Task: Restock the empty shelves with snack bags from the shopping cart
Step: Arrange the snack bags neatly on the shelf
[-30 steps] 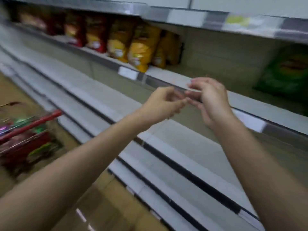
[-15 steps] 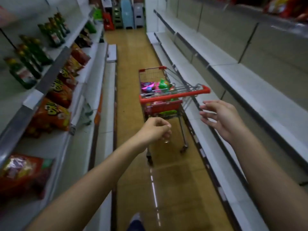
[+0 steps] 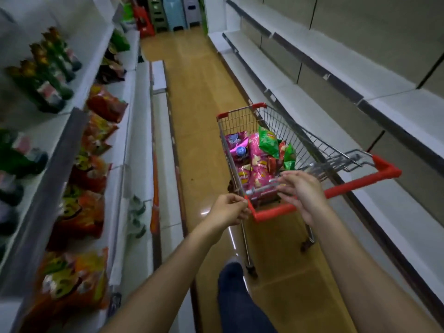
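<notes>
Aisle seen from above, looking forward and down. Cart [image 3: 302, 150], wire basket with red trim, standing on the tan floor [image 3: 199, 92] in mid-aisle, just beside the right-hand shelves [image 3: 360, 75], handle [image 3: 355, 183] nearest the viewer. Snack bags inside the basket: pink bags [image 3: 249, 162] to the left and centre, green bags [image 3: 270, 141] to the right, piled loosely and leaning on one another. Right-hand shelves white, in several tiers, bare along their length.

Left hand [image 3: 228, 210] raised at the near left corner of the handle, fingers curled with fingertips drawn together; contact with the red corner not resolvable, nothing visible in the grip. Right hand [image 3: 301, 192] over the handle and the folded wire child seat [image 3: 336, 162], fingers spread and lightly bent, palm turned leftward, holding nothing; touching the wire or merely above it not discernible. Both forearms bare, extending from the lower edge.

Left-hand shelves [image 3: 134, 131] stocked: green bottles [image 3: 48, 73] on the upper tiers, red and orange bags [image 3: 91, 169] in a row below, all blurred. Leg [image 3: 240, 299] in dark trousers at the bottom centre, foot forward on the floor. Stacked plastic stools [image 3: 168, 13] in red, green, blue and grey at the far end of the aisle.
</notes>
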The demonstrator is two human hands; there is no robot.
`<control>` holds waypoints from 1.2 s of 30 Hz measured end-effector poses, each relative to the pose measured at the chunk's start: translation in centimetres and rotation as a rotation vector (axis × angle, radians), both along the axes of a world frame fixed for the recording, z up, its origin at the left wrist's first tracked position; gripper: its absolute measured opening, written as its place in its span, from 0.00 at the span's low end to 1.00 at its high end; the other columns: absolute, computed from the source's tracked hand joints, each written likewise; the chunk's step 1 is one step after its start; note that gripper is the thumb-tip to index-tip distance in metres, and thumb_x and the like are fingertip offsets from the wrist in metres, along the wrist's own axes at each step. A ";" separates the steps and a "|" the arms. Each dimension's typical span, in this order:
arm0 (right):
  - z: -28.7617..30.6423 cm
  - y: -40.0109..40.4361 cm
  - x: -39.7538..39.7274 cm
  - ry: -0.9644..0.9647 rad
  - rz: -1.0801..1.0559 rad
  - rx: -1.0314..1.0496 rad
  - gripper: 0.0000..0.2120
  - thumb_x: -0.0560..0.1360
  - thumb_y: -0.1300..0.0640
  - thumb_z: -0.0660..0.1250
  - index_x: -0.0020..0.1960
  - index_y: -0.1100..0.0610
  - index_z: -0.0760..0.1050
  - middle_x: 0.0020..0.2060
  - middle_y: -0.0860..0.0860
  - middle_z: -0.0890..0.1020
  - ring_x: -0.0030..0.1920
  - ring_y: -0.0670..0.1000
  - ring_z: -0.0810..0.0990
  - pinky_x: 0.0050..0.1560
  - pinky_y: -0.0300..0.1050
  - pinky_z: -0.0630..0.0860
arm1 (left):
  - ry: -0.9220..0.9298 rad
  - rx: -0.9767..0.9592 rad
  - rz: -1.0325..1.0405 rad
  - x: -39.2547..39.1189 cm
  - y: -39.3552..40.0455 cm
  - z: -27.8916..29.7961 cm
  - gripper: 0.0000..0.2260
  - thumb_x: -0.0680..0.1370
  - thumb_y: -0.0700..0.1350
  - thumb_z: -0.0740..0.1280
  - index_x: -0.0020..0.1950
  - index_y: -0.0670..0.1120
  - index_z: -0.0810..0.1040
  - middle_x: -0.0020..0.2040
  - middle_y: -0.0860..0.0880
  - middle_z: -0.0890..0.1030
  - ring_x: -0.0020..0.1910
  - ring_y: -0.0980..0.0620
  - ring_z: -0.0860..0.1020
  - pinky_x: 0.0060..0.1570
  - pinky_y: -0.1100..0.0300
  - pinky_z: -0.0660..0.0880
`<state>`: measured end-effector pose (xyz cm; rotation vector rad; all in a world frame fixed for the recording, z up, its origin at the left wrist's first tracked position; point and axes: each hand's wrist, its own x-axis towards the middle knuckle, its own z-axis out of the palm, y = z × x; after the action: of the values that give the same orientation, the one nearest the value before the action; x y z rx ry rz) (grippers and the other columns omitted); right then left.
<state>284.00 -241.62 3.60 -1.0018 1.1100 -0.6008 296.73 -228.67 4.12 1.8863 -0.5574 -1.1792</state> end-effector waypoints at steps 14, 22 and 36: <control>-11.6 -16.5 14.8 0.183 -0.338 0.353 0.06 0.80 0.64 0.60 0.49 0.59 0.76 0.45 0.57 0.82 0.42 0.51 0.79 0.57 0.57 0.76 | 0.172 0.285 -0.082 18.1 -25.4 -8.3 0.07 0.81 0.37 0.61 0.44 0.41 0.74 0.34 0.46 0.80 0.29 0.55 0.79 0.32 0.65 0.74; -20.9 -22.5 17.3 0.270 -0.746 0.564 0.08 0.79 0.62 0.63 0.43 0.54 0.75 0.42 0.53 0.80 0.41 0.52 0.80 0.47 0.47 0.75 | 0.172 0.382 -0.428 20.0 -41.9 -18.7 0.09 0.81 0.43 0.63 0.58 0.40 0.73 0.47 0.45 0.78 0.38 0.53 0.78 0.38 0.60 0.76; -36.3 -37.4 17.1 0.921 -0.466 0.337 0.40 0.66 0.51 0.79 0.73 0.52 0.66 0.72 0.56 0.68 0.72 0.60 0.64 0.68 0.50 0.61 | 0.218 0.483 -0.313 23.7 -55.3 -32.4 0.22 0.73 0.52 0.72 0.63 0.47 0.71 0.55 0.48 0.80 0.54 0.46 0.79 0.54 0.50 0.76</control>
<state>301.13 -279.06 -32.73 -0.7139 2.2175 -0.2747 320.38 -283.97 -28.29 2.0725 -0.4867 -1.8318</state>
